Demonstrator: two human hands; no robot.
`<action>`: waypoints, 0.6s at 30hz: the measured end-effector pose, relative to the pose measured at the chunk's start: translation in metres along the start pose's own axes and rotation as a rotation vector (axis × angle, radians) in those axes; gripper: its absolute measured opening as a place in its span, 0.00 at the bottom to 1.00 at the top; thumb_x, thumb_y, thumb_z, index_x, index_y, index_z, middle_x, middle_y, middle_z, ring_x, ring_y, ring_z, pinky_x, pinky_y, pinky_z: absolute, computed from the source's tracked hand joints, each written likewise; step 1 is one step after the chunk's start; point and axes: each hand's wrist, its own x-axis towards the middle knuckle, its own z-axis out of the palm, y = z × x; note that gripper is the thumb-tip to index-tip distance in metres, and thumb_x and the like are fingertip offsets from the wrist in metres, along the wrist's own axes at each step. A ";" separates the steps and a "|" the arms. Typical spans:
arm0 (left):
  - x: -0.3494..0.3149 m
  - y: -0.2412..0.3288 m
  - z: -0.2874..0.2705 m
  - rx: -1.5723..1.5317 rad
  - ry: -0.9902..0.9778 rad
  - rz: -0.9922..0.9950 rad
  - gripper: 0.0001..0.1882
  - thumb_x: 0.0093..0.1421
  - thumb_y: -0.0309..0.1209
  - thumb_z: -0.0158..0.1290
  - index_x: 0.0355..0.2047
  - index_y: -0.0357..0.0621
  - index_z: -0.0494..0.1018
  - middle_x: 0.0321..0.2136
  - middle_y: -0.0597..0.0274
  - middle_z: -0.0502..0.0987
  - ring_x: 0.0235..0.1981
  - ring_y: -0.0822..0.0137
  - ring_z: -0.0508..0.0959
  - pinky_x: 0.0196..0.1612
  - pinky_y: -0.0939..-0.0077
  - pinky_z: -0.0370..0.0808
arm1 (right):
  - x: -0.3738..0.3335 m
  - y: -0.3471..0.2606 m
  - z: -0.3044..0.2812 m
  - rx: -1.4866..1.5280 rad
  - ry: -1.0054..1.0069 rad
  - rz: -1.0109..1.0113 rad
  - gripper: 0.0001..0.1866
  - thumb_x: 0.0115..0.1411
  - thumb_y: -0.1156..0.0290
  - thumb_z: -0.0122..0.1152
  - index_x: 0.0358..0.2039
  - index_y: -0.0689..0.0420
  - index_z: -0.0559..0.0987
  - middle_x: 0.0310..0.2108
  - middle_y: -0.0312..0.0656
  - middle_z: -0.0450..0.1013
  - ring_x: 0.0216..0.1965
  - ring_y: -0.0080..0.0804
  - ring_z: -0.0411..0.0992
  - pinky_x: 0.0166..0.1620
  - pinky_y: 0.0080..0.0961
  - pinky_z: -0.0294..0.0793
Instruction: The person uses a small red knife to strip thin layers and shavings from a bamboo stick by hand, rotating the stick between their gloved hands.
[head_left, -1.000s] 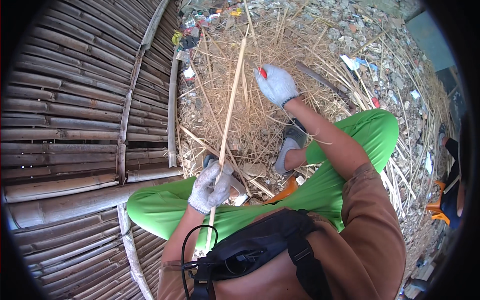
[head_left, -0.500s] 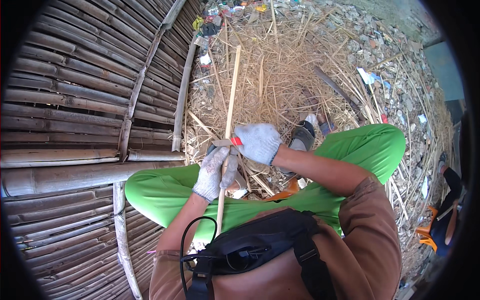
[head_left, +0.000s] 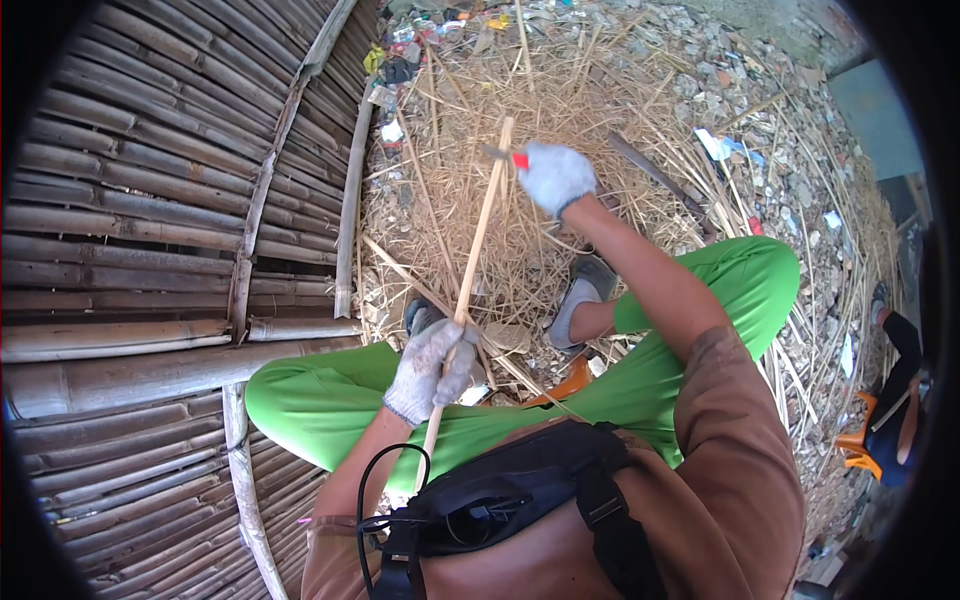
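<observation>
A long pale bamboo strip [head_left: 479, 240] slants from my lap up and away over the ground. Wrapped round its lower part is my left hand [head_left: 432, 362], in a grey-white work glove. My right hand [head_left: 557, 180], gloved as well, is closed on a knife [head_left: 507, 157] with a red handle end and a grey blade. The blade lies across the strip close to its far end. Most of the handle is hidden inside my right fist.
Bamboo slat walling [head_left: 130, 190] stands along my left. Straw-like shavings [head_left: 560, 110] and stones cover the ground ahead. A dark flat stick [head_left: 660, 172] lies to the right of the shavings. At the far right a person's dark-clothed leg [head_left: 903, 365] shows beside an orange stool [head_left: 856, 440].
My right hand with the knife has moved away from my left hand, up along the strip to its far end. The strip leans more to the right. My left hand keeps its hold.
</observation>
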 end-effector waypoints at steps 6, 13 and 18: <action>-0.008 0.004 0.011 0.130 -0.090 -0.003 0.18 0.81 0.40 0.47 0.47 0.34 0.73 0.13 0.66 0.67 0.07 0.75 0.60 0.11 0.80 0.58 | 0.053 0.081 -0.036 -0.009 0.041 0.361 0.23 0.70 0.51 0.54 0.50 0.54 0.87 0.49 0.55 0.84 0.51 0.56 0.84 0.54 0.53 0.82; 0.002 0.009 0.003 0.047 -0.058 0.009 0.18 0.81 0.40 0.46 0.47 0.35 0.73 0.12 0.64 0.67 0.07 0.73 0.61 0.12 0.78 0.59 | 0.014 0.057 -0.028 0.180 0.115 0.209 0.27 0.73 0.46 0.50 0.40 0.58 0.84 0.39 0.60 0.83 0.44 0.63 0.82 0.49 0.56 0.80; 0.010 0.002 -0.007 0.117 0.023 0.120 0.18 0.79 0.42 0.49 0.50 0.37 0.74 0.14 0.63 0.71 0.07 0.72 0.64 0.12 0.79 0.61 | -0.037 -0.022 -0.031 0.414 -0.032 0.015 0.25 0.73 0.45 0.53 0.35 0.56 0.81 0.33 0.55 0.82 0.38 0.59 0.83 0.44 0.55 0.81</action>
